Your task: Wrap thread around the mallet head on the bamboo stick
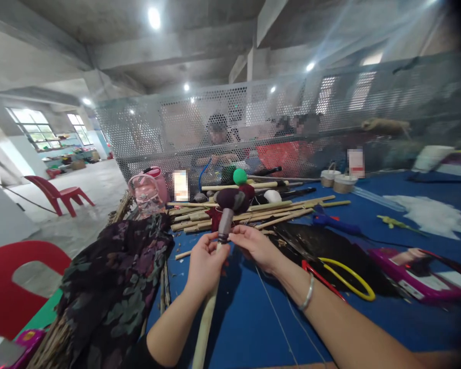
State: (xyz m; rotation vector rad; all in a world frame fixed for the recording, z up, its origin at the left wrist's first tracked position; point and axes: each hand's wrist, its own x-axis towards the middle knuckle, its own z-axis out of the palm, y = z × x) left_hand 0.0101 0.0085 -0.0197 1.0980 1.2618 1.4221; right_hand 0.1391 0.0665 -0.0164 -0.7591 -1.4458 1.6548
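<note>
My left hand (206,262) grips a pale wooden stick (204,328) just below its head. The stick's top carries a grey wrapped neck and a dark maroon felt ball (230,200). My right hand (253,245), with a silver bangle on the wrist, pinches the grey wrap at the neck from the right. A thin thread (276,318) trails from there across the blue table (246,318).
Several bamboo sticks (253,211), a green ball (239,176) and white ball (272,196) lie beyond. Yellow-and-red scissors (341,277), a blue glue gun (332,222), white stuffing (426,212), dark patterned cloth (111,287). People sit behind a mesh partition (253,123). Red chairs (57,193) stand left.
</note>
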